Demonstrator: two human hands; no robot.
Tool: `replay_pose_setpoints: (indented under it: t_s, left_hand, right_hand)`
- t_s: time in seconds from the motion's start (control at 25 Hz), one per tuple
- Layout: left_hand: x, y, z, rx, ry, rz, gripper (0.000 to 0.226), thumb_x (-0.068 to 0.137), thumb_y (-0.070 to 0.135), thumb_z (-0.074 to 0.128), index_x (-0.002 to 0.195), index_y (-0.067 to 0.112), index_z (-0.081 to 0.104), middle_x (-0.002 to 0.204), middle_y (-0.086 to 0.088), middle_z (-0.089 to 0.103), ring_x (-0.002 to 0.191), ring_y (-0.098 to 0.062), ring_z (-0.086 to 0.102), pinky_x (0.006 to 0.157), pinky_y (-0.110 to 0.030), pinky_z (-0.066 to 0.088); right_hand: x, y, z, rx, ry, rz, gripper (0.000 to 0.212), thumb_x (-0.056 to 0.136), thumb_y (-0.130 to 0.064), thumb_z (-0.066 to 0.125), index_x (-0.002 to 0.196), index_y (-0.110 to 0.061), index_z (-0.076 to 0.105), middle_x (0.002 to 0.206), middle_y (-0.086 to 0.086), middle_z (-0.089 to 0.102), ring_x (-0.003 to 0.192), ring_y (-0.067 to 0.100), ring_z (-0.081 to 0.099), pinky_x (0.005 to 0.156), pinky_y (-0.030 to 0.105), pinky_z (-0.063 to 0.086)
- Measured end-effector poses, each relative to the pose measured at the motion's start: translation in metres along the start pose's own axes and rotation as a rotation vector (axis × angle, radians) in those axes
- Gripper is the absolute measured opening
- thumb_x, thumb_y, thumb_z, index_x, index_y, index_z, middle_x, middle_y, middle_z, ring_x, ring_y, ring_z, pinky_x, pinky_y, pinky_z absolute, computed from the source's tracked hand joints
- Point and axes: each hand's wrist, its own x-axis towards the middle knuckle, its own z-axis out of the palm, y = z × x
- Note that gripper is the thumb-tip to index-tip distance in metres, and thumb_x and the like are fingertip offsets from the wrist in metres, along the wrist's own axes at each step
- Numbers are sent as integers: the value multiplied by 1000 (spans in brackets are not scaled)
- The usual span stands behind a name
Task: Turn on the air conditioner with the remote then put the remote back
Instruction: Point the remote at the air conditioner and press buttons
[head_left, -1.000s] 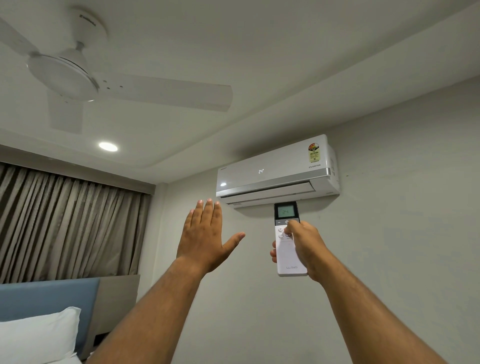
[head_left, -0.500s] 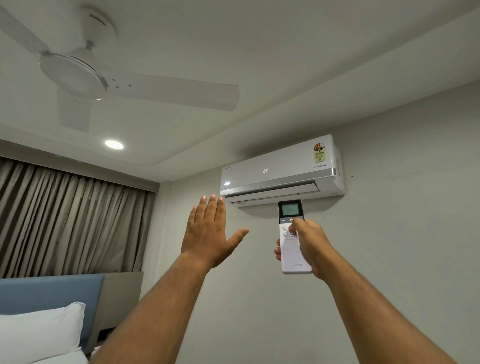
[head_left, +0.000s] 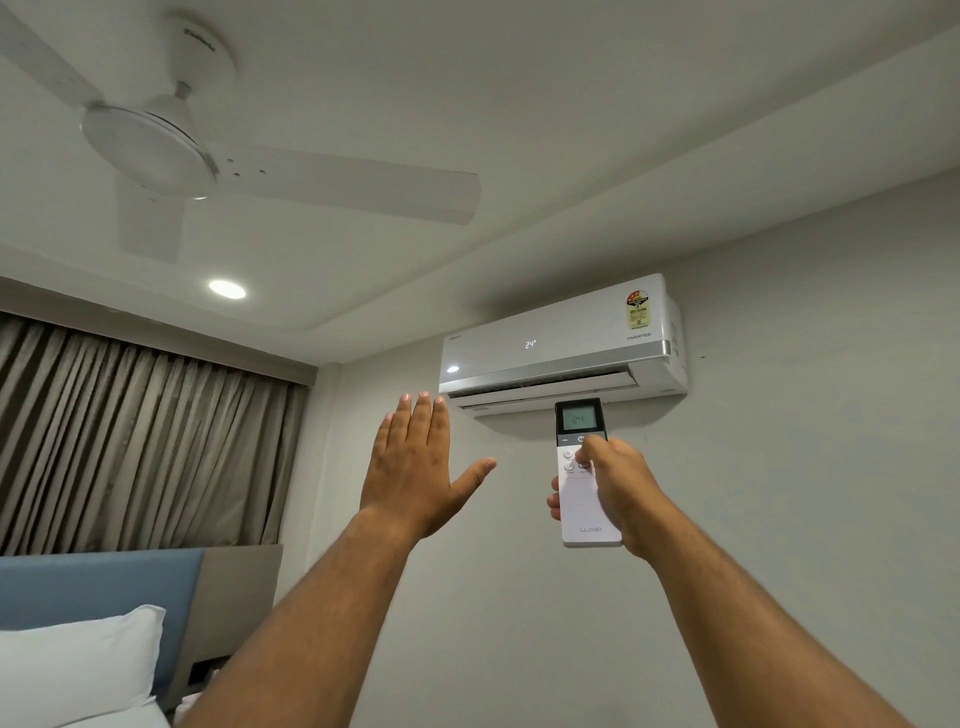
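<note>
Remote (head_left: 587, 488) raised in our right hand (head_left: 623, 488), fingers wrapped behind it, thumb up at the power button so the screen end aims at the air conditioner (head_left: 561, 343) on the wall just above. Both remote screen and unit front read 24, and the flap beneath looks partly open, so we judge the unit is running. Left hand (head_left: 415, 467) is flat and empty, fingers together, thumb splayed, lifted just below the outlet, probably to feel for air. Remote is not yet returned; its resting place is out of view.
</note>
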Motion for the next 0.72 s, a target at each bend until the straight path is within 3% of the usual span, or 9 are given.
replay_pose_setpoints:
  t_s: [0.32,0.72]
  left_hand:
    - [-1,-1,-3,-6,-8,1,101,77,80,5,151,11,-6,162,-11,-4,148,-27,-10,115,-39,-9]
    - [-2,-3,-8,3,-10,6,101,76,80,4,151,12,-6,162,-11,-4,148,-27,-10,116,-40,-8]
  right_hand:
    - [-1,-2,2,-21,8,-1,18,85,-16,49,101,-7,50,85,28,68,59,37,71,59,45,61]
    - [-4,-5,5,2,7,-13,19,84,-15,48,101,-5,49,82,28,67,55,36,70,55,42,60]
